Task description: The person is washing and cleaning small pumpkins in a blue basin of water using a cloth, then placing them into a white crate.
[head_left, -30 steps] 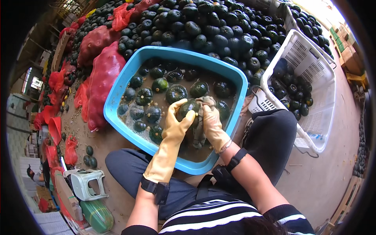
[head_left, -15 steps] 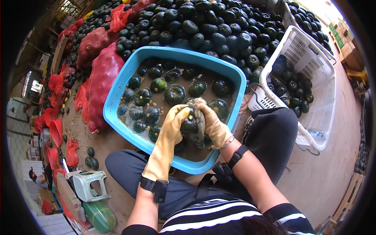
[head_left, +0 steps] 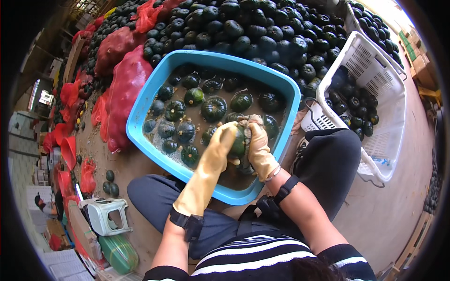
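Observation:
A small dark green pumpkin (head_left: 238,143) is held up between my hands above the near part of a blue tub (head_left: 154,155). My left hand (head_left: 216,152), in a yellowish rubber glove, grips its left side. Against its right side, my right hand (head_left: 258,149), gloved the same way, presses a wet grey-green cloth (head_left: 246,161); folds of it also show at the top, by the fingertips. Murky brown water fills the tub, where several more pumpkins (head_left: 214,108) float, wet and shiny, some with pale stem stubs. The held pumpkin's underside is partly hidden by the gloves.
Right of the tub stands a white plastic crate (head_left: 398,107) with several dark pumpkins in its bottom. A large pumpkin heap (head_left: 225,28) rises behind. Full red mesh sacks (head_left: 126,93) lie at left, near a pale plastic stool (head_left: 108,216). My bent knees flank the tub.
The pumpkin has turned in my hands and shows a greener side. Both hands have shifted slightly to the right, with the cloth still against it. The whole view has moved a little.

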`<state>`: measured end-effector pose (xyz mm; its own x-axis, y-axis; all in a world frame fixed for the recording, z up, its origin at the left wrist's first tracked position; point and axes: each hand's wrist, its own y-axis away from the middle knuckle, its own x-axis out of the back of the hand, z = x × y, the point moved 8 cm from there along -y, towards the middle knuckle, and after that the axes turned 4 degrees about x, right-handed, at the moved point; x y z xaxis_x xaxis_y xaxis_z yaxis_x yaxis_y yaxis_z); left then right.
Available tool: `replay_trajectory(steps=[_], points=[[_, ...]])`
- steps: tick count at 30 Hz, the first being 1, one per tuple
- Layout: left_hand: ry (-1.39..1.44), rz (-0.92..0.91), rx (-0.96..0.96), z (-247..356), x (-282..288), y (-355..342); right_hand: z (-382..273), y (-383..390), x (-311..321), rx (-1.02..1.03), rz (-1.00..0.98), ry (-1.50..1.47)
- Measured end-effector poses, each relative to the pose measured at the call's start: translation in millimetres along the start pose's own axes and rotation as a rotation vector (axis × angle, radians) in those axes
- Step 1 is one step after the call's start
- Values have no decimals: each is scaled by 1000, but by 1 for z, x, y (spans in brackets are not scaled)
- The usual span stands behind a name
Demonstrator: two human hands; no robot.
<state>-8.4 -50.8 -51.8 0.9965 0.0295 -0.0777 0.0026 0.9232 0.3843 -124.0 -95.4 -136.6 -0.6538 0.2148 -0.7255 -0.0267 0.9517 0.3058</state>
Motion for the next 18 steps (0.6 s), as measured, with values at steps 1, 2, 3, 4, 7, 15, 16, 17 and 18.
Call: replay_trajectory(steps=[1,2,3,4,7,15,16,17,18], points=[[309,-113,197,-3,-8,3,1,-3,3,27,-15,-54],[360,-81,195,-5,-11,-1,-3,-6,5,114,-22,-42],[356,-68,188,-5,-4,-2,-1,-5,-2,106,-33,-49],[402,-65,228,-12,1,-4,-5,2,-10,109,-57,-2],[470,0,266,-21,3,-10,-17,23,-33,227,-192,160],[-18,-43,107,-36,15,-19,2,29,-2,-196,-186,354],[36,-152,199,-39,23,-20,-7,33,-2,-195,-99,293],[89,-273,295,-13,5,-16,-13,31,-5,-182,-95,289],[154,-220,155,9,-7,-33,-10,30,-4,-261,-13,118]])
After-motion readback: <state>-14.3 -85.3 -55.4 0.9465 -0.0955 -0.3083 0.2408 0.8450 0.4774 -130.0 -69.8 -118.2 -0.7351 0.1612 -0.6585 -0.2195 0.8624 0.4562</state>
